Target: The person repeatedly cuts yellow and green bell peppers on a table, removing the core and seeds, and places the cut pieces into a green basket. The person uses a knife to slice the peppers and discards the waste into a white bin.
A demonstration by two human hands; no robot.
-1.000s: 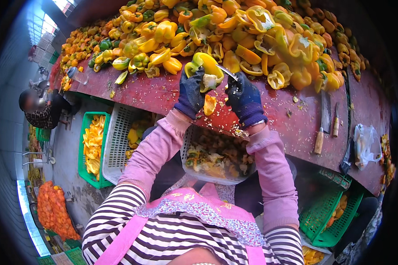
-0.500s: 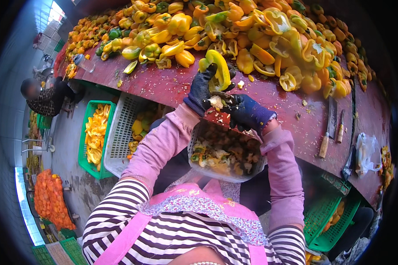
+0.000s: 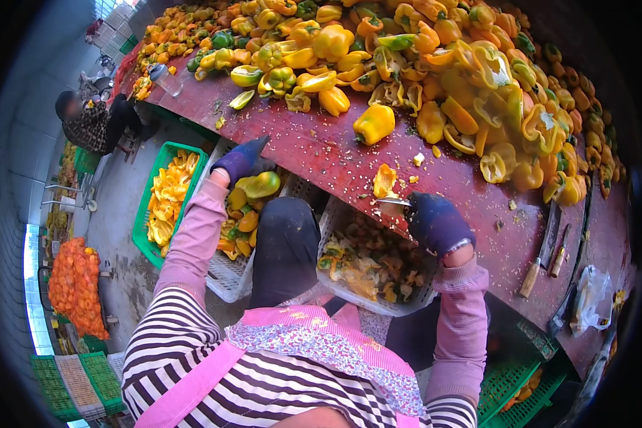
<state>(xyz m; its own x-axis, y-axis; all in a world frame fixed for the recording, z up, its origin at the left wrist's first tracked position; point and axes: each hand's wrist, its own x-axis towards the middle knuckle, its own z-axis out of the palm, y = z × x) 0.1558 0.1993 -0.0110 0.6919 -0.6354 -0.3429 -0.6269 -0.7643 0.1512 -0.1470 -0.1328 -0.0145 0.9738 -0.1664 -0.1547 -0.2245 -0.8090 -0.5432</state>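
My left hand (image 3: 241, 159), in a dark glove, is over the white crate (image 3: 225, 279) left of my knee, fingers stretched out. A yellow-green pepper piece (image 3: 260, 185) lies just below it, apart from the hand, above other cut peppers (image 3: 238, 232). At the table edge my gloved right hand (image 3: 441, 222) is closed round a small metal tool (image 3: 394, 202), its handle hidden in the fist. Beside the tool's tip is a ragged orange pepper piece (image 3: 385, 180). Farther back stands a whole yellow pepper (image 3: 374, 125).
A large pepper heap (image 3: 471, 78) covers the far side of the red table (image 3: 292, 143). A white bin (image 3: 367, 296) of scraps sits between my knees. Two knives (image 3: 546, 250) lie at right, near a plastic bag (image 3: 593, 299). A green crate (image 3: 144, 221) and a seated person (image 3: 93, 125) are at left.
My left hand has moved from the table edge leftward over the white crate, and the pepper piece has left its grip. The right hand has shifted right and nearer me, still holding the tool.
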